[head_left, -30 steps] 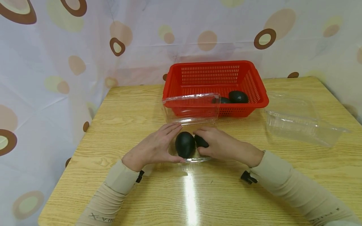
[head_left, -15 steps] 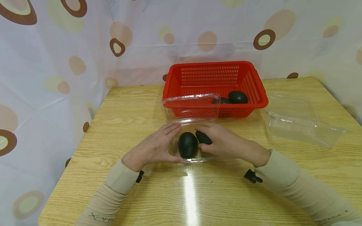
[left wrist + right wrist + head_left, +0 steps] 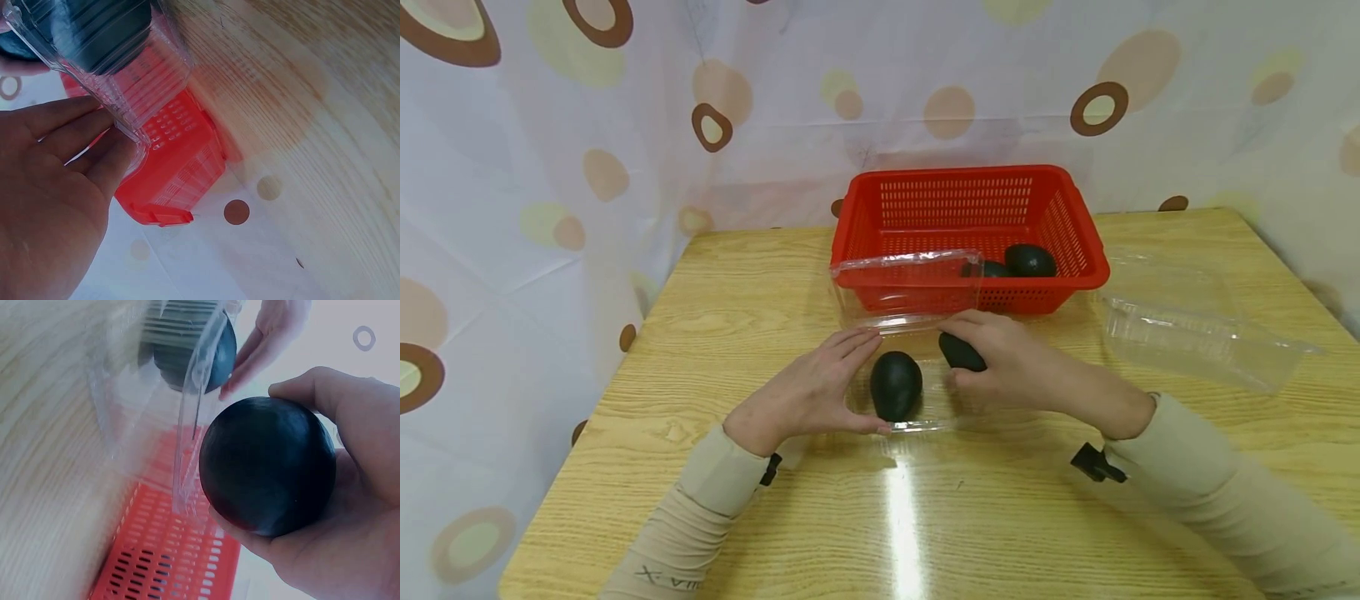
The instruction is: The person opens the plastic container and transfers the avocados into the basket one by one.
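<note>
In the head view a clear plastic clamshell container [image 3: 934, 408] stands mid-table, its lid [image 3: 910, 287] tipped back against the red basket. One dark avocado [image 3: 896, 386] sits inside, at the left. My left hand [image 3: 816, 387] holds the container's left end, thumb at the front rim and fingers at the back corner; the left wrist view shows its fingertips on the clear rim. My right hand [image 3: 1011, 362] grips a second dark avocado [image 3: 269, 465], over the right part of the container in the head view. The right wrist view shows that fruit beside the container's rim.
Behind the container stands a red slotted basket [image 3: 955, 173] with more dark avocados [image 3: 1030, 261] in its front right corner. Another open clear container [image 3: 1202, 342] lies at the right of the wooden table [image 3: 760, 283]. A patterned cloth [image 3: 820, 75] hangs behind.
My right hand has moved right and slightly up with its avocado, away from the one in the container. That one shifted slightly right earlier. My left hand stays in place.
</note>
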The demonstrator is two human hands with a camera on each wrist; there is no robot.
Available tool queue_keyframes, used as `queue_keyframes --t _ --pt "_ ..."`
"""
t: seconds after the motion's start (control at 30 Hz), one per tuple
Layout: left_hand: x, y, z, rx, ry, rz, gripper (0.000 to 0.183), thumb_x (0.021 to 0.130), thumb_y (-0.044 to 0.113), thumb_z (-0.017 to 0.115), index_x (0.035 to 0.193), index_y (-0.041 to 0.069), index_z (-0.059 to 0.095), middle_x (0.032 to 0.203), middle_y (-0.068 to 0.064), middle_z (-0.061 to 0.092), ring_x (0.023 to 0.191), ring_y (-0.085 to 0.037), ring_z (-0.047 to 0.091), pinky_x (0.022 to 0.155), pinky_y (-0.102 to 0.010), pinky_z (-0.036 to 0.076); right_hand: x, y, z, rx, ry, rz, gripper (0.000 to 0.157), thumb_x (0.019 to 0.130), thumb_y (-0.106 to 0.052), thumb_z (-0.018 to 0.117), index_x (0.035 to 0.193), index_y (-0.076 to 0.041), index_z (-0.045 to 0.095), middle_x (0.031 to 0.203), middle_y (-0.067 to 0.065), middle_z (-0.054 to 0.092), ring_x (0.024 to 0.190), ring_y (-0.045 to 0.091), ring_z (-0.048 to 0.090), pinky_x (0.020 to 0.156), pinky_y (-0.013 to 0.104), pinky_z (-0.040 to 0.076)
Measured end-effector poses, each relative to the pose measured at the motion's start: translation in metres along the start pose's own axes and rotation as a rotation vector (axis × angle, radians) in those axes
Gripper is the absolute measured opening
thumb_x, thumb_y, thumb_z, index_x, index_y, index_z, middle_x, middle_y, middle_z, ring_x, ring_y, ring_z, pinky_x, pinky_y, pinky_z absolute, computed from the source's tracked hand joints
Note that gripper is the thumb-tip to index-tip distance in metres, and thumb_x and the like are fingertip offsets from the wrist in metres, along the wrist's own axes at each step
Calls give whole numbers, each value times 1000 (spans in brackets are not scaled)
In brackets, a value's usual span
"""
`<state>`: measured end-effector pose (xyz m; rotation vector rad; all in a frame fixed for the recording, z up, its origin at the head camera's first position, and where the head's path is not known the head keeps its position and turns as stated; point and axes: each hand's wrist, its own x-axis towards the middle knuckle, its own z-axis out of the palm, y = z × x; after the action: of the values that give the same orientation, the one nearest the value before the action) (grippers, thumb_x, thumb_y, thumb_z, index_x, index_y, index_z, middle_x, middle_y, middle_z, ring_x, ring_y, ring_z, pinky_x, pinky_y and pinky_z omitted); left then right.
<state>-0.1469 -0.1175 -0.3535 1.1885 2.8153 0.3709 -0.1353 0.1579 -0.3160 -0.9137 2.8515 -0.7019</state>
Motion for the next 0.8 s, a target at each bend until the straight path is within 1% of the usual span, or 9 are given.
queue_keyframes --t 0.1,0.17,0.27,0.43,0.63,0.8 --pt "0 0 0 -1 0 0 110 74 70 73 153 3 34 160 -10 34 149 -26 30 121 -41 31 -4 4 -5 -17 16 -6 51 86 -12 72 134 0 58 131 18 61 106 29 62 86 42 58" --pt "0 0 0 -2 -1 0 110 74 70 73 153 3 34 160 -10 34 149 -26 30 121 -41 31 -6 6 -9 -27 25 -5 50 86 -12 72 133 1 59 130 18 61 107 29 62 87 43 58" --pt "0 1 0 1 -1 -1 110 74 70 73 153 3 35 160 -11 34 149 -27 30 121 -41 31 -10 9 -15 -40 28 18 51 86 -11 71 133 1 58 131 18 61 106 30 61 86 43 58" --pt "0 0 0 0 2 3 109 74 69 73 152 2 36 160 -11 35 149 -27 31 121 -41 32 -14 14 -25 -49 25 46 51 87 -13 71 135 1 57 134 20 59 113 35 60 90 49 57" --pt "0 0 0 -7 11 10 109 74 68 74 153 3 35 159 -11 36 149 -27 30 121 -41 32 -14 23 -37 -70 31 61 51 88 -15 70 135 1 57 135 20 58 118 36 59 97 53 53" --pt "-1 1 -1 -1 3 10 110 74 70 73 153 3 34 160 -11 35 149 -27 30 121 -41 31 -12 28 -46 -75 10 121 53 90 -17 68 139 0 54 139 21 54 118 38 58 94 53 55"
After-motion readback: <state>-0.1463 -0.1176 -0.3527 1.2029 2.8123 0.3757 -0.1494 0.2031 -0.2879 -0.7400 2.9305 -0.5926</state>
